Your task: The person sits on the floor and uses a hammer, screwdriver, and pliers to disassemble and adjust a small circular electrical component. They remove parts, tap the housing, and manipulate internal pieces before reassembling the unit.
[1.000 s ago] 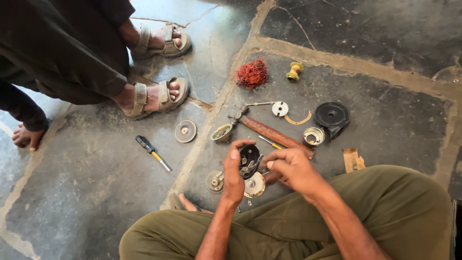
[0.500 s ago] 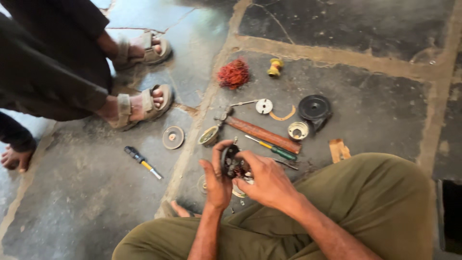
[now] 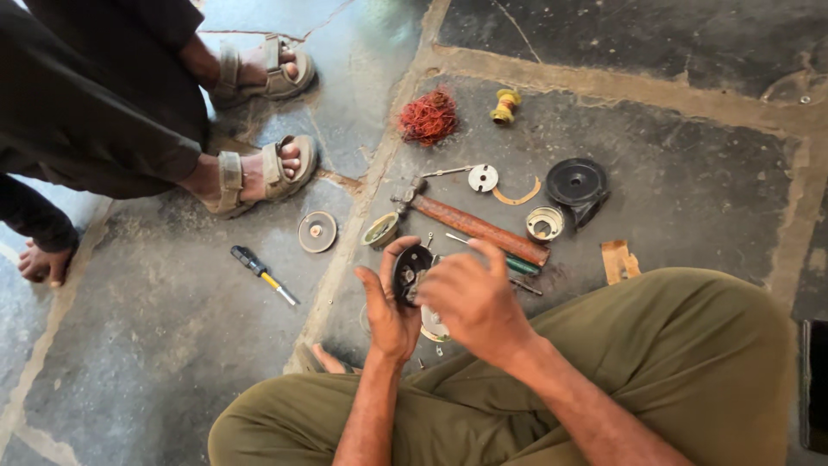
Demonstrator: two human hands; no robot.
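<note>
I sit cross-legged on the stone floor point(image 3: 129, 362). My left hand point(image 3: 390, 306) is curled about a small dark round motor part point(image 3: 410, 269), thumb on one rim and fingers on the other, so the part sits just above my lap at the middle of the view. My right hand point(image 3: 470, 298) lies half open over its right side, fingertips on it; whether they pinch anything I cannot tell.

Judging by how things lie, the unit is already well apart and I am at the core piece; nothing looks put back together yet.

Just under my hands lies a pale disc point(image 3: 434, 326). At one o'clock from them lie a green-handled screwdriver point(image 3: 509, 259) and a hammer point(image 3: 474, 226). At ten o'clock sit a small cup-like cap point(image 3: 380, 230) and a flat round plate point(image 3: 317, 231), and at nine o'clock a yellow-and-black screwdriver point(image 3: 261, 273).

Farther out, toward two o'clock, are a ring-shaped housing point(image 3: 545, 223) and a black pulley point(image 3: 575, 182). At twelve o'clock lie a white disc point(image 3: 483, 178), a tangle of copper wire point(image 3: 428, 116) and a yellow spool point(image 3: 505, 105). Another person's sandalled feet point(image 3: 259, 173) stand at ten o'clock.
</note>
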